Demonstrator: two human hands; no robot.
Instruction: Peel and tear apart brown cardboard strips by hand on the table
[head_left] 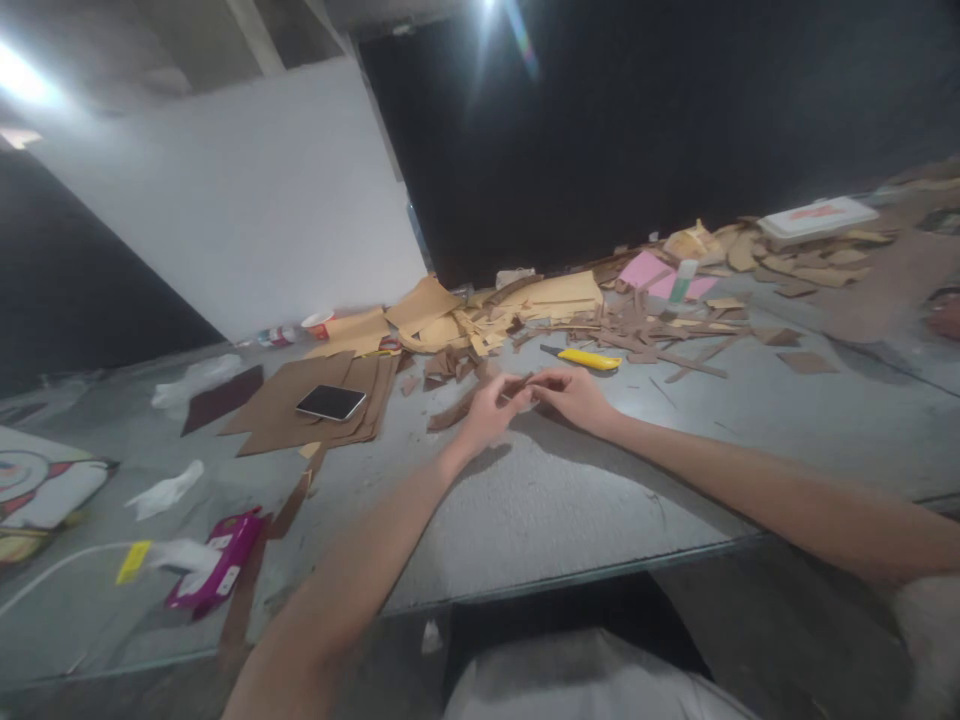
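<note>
My left hand (pixel 489 410) and my right hand (pixel 576 400) meet above the middle of the grey table, thumbs and fingers pinched close together. A small brown strip (pixel 523 383) shows between the fingertips, and both hands grip it; whether it is paper, card or leather is not clear. Just left of my left hand, a wider curved brown piece (pixel 448 414) lies on the table, partly behind the fingers. Beyond my right hand lies a yellow utility knife (pixel 589 359), its dark tip pointing left.
Brown sheets (pixel 281 400) bear a smartphone (pixel 331 402) at left. A magenta power strip (pixel 217 562) with a white cable lies near the front edge. Brown and tan scraps (pixel 645 325), pink paper (pixel 646 268), a glue-stick-like tube (pixel 682 281) and a white box (pixel 817 218) line the back.
</note>
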